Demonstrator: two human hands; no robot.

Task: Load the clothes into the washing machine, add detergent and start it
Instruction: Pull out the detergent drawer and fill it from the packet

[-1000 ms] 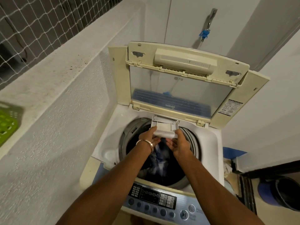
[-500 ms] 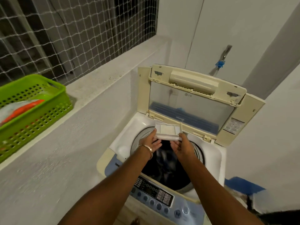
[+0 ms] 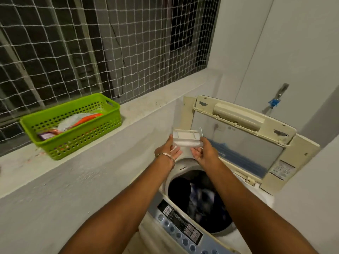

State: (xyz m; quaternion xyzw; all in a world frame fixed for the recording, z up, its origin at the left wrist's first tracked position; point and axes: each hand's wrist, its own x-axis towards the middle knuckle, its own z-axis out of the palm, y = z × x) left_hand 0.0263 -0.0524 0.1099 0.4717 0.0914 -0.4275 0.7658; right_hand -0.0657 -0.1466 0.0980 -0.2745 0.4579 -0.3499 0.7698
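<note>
Two hands hold one white detergent drawer in the air above the open washing machine. The left hand takes the drawer's left end, thumb up along the side and fingers beneath; the right hand takes the right end in the same manner. Each grip is thus closed on the drawer, neither hand free. The drawer's long axis runs left to right between the two grips, roughly level, with its open compartments facing up and its far edge toward the raised lid.

The relation that governs the next move, judged from the task, is that between drawer and detergent: the green basket stands on the concrete ledge to the left of the drawer and well apart from it, with packets lying inside. The left hand is the nearer to the basket; the right hand would then have to carry the drawer alone, or the drawer be set down on the ledge.

Below the hands, dark clothes lie in the drum, so loading appears done. The control panel runs along the near edge of the machine, untouched. Behind the ledge a white net covers the window; a grey wall stands behind the lid, with a tap carrying a blue fitting.
</note>
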